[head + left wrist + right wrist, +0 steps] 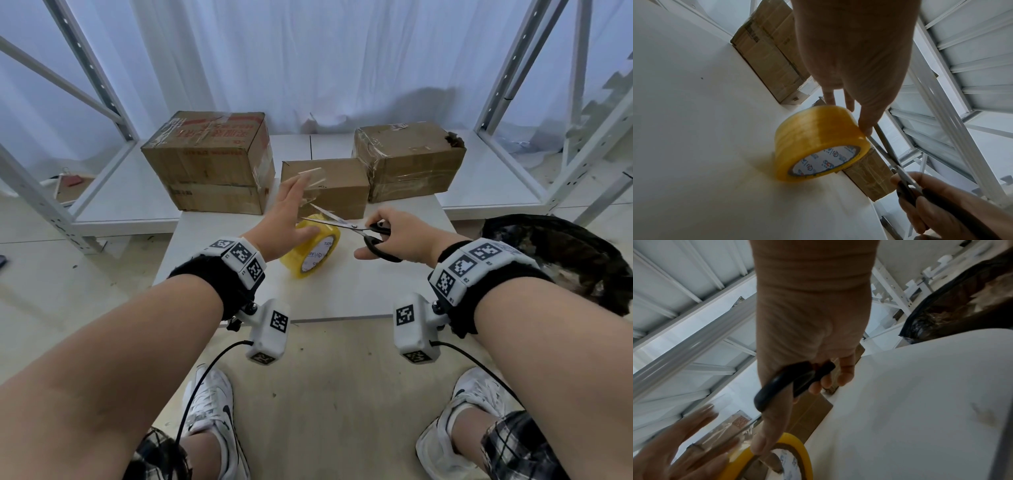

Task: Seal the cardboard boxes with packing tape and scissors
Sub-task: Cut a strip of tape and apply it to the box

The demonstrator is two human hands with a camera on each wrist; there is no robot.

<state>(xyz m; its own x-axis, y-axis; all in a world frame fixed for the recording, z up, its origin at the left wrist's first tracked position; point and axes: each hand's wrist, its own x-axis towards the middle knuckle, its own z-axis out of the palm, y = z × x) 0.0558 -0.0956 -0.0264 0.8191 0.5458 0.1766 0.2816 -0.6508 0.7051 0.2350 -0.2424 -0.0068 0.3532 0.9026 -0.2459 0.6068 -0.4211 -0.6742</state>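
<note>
At the far left a white rack (85, 192) frames the scene, with a small red clip (73, 180) on the low shelf behind its post. On the white table (342, 294) the big box (209, 161), marked with red print and criss-crossed with clear tape, stands at the back left. Next comes the left hand (286, 219), fingers straight and spread, lifted over the tape roll (310, 248); a strip of clear tape (311, 186) clings to its fingertips and runs down towards the roll, and the left wrist view shows the thumb touching the roll's upper edge. The yellow roll stands on its edge near the middle of the table, just in front of the small box (325, 186), whose top also carries a bit of tape. The scissors (356, 229) reach across above the roll with blades parted, points towards the strip. The right hand (404, 236) grips their black handles, thumb through one loop and fingers curled through the other. Behind it the third box (411, 161), wrapped in tape and torn at one corner, stands at the back right. A black bag (561, 253) sits beside the table's right edge.
</note>
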